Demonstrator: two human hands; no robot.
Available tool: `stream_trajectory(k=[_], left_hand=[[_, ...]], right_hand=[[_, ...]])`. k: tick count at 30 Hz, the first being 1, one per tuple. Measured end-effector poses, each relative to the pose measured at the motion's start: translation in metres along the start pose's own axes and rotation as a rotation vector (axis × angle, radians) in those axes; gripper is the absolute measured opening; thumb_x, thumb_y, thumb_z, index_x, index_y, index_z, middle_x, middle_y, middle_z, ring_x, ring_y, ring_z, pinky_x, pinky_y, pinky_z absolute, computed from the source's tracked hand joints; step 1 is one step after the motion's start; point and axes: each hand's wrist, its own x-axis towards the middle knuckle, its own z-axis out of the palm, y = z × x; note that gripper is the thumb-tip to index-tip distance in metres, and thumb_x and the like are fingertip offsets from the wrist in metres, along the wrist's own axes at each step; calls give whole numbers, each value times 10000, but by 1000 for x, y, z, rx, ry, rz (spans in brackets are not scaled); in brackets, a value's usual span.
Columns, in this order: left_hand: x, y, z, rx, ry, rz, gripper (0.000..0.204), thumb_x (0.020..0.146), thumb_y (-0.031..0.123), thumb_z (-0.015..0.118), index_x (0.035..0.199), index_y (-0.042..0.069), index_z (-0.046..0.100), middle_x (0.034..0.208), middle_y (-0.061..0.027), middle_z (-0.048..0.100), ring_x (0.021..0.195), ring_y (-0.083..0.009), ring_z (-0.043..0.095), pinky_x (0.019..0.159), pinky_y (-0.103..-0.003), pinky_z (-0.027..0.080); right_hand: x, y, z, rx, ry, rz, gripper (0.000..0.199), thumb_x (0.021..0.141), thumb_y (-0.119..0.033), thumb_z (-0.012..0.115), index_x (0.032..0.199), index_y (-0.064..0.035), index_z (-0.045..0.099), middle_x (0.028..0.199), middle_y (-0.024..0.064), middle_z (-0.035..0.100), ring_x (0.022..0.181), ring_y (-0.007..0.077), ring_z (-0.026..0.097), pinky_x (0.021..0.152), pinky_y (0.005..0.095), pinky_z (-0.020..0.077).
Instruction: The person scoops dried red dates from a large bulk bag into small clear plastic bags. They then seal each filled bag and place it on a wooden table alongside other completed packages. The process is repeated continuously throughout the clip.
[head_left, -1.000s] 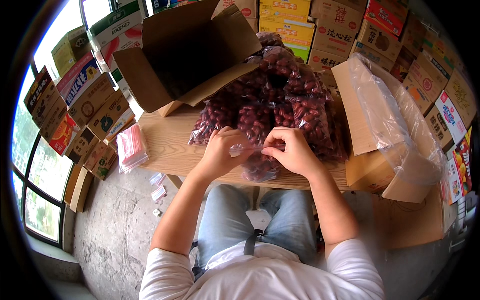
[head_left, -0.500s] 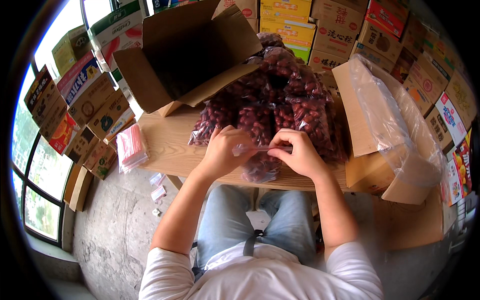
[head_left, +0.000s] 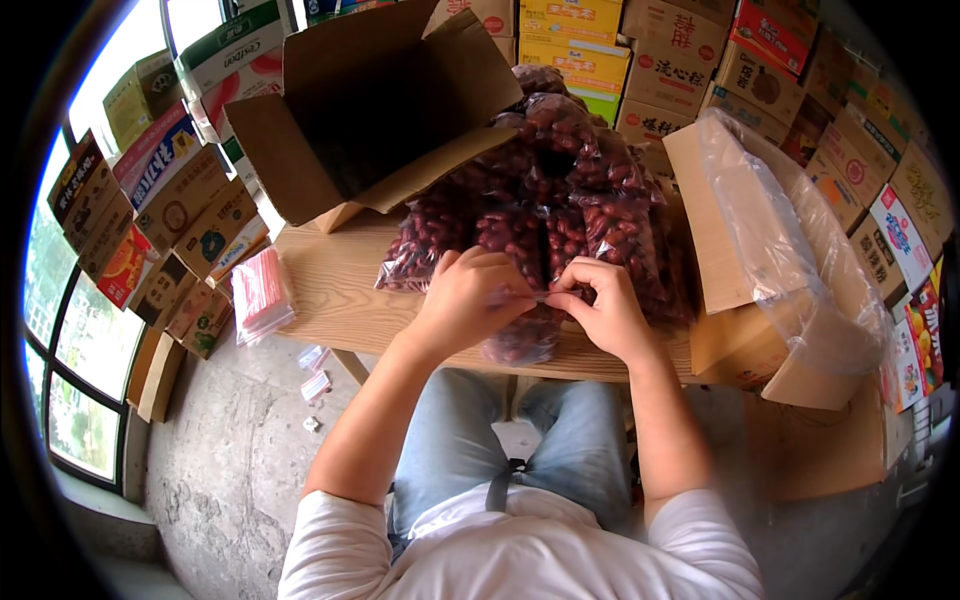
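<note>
At the table's near edge is a clear plastic bag of red dates [head_left: 522,345], its top edge drawn up between my hands. My left hand [head_left: 470,300] is closed on that top edge, fingers bent over it. Close beside it, my right hand [head_left: 608,312] pinches the same edge between thumb and forefinger. The fingertips nearly meet, and the left hand covers part of the bag's upper portion. Just beyond my hands lies a heap of filled date bags [head_left: 430,240], stacked in layers.
An open cardboard box [head_left: 375,185] tilts at the table's back left. Flat plastic bags with pink edges [head_left: 260,285] lie on the left corner of the wooden table [head_left: 335,275]. To the right stands a carton [head_left: 705,215] with a clear plastic liner [head_left: 790,240]. Stacked cartons [head_left: 670,75] line the back.
My left hand has slid right along the bag's top edge, close to my right hand. My right hand keeps its pinch, shifted slightly.
</note>
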Motion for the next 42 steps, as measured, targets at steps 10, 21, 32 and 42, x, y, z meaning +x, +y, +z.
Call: stream_trajectory(k=[10,21,32,42], left_hand=[[2,5,1,87,3,41,105,744,175,750,777,121,666,855,9,647,853,-199,579,743,-324,372],[-4,25,0,80,170,-4,100,696,93,719,761,132,655,815,22,615,793,-201,549,731,-329,346],[-21,42,-45,-31,679,-41,178,767,-52,607,903,47,666,940,-73,646,857,-234,560,779,-324,412],[-46,12,-14,-232,453,-324,154,833,30,606,979,-13,631,988,-94,616,944,-200,570,838,-297,415]], right_hand=[[-8,-2,-5,80,78,49,91,756,29,721,747,45,632,695,67,600,695,114,608,605,252,448],[-61,9,56,438,63,107,1035,586,-157,911,1410,-80,290,1313,130,456,1163,238,522,1007,379,417],[-14,-15,49,528,433,70,799,745,-194,813,1344,-12,317,1232,137,534,1107,235,564,959,361,449],[35,3,18,-649,125,116,841,740,-323,779,1435,-97,362,1394,299,375,1249,423,434,1017,446,395]])
